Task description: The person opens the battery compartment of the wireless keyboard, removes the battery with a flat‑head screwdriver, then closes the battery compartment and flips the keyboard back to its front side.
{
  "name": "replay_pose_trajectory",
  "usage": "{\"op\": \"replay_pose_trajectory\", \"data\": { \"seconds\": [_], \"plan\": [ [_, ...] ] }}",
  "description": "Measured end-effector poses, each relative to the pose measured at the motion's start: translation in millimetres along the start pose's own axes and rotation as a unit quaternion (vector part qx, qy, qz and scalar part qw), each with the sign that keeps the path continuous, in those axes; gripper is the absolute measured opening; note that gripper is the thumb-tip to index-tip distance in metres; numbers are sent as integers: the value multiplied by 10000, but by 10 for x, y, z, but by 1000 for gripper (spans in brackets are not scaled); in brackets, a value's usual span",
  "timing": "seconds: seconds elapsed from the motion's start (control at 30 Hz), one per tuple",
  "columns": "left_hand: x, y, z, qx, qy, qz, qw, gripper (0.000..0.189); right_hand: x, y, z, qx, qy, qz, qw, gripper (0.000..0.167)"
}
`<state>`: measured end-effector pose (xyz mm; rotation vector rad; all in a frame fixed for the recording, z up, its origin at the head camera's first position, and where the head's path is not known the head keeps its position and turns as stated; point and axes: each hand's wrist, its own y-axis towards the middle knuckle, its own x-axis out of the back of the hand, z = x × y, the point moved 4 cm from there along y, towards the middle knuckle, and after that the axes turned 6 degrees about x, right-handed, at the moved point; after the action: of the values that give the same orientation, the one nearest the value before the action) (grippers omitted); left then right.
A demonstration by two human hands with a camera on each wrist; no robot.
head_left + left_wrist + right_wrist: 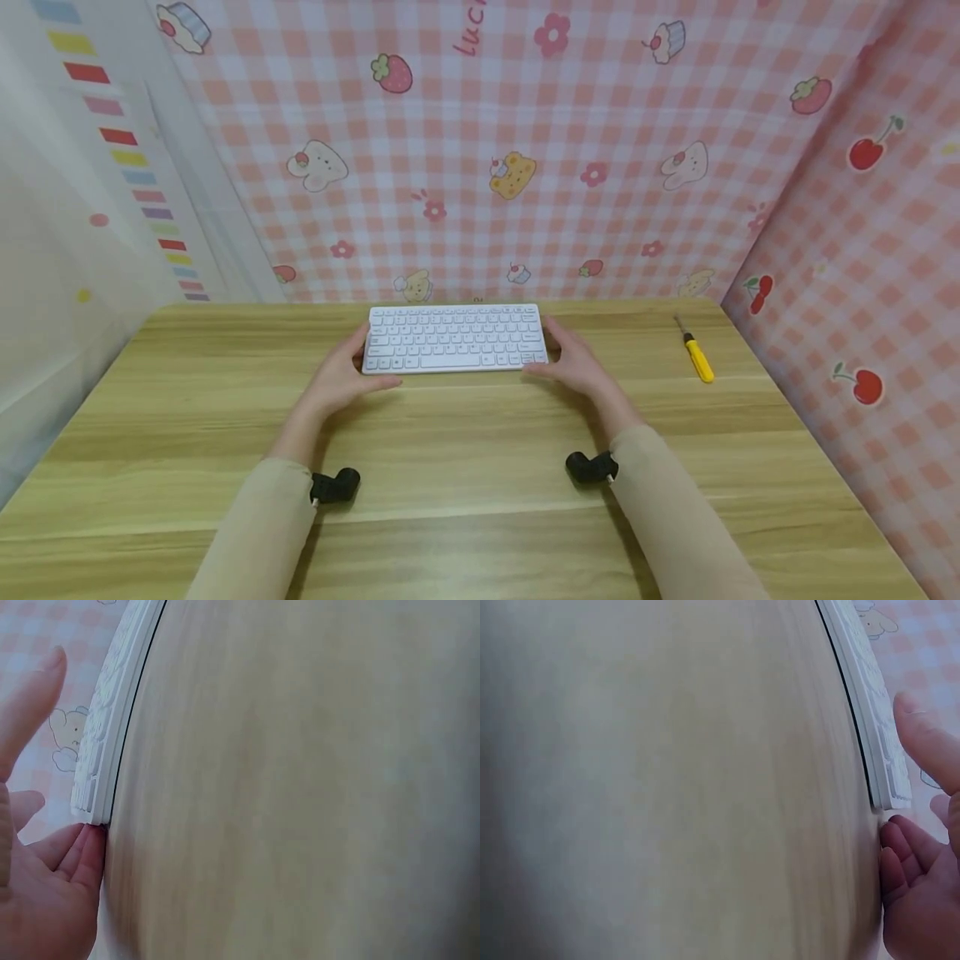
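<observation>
Keyboard point(456, 337), flat white plastic, might skew near woodgrain tabletop's point(450, 450) back edge if our relaxed left hand point(341, 377) outshoves relaxed right hand point(577, 365).

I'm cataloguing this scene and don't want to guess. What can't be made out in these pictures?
- Underside of the white keyboard: hidden in every view, facing the table.
- Lettering on its keys: too small in the head view.
- Yellow screwdriver's tip shape: too small, head view.
- Part of the left hand: cut off by the left wrist view's left edge.
</observation>
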<state>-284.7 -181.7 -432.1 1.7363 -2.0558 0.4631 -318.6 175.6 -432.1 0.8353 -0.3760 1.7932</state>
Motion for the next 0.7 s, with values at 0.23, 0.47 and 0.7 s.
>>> {"op": "replay_pose_trajectory", "data": {
  "seconds": [0.23,0.47,0.7],
  "plan": [
    [5,32,47,41,-76,-24,10000,97,-50,25,-60,-33,322,-51,9995,102],
    [12,-13,83,117,-320,-24,9994,93,-33,-15,-33,205,814,-109,9964,92],
    [41,-58,66,-9,-430,81,9990,90,6,-69,-6,94,941,54,9955,92]
  ]
}}
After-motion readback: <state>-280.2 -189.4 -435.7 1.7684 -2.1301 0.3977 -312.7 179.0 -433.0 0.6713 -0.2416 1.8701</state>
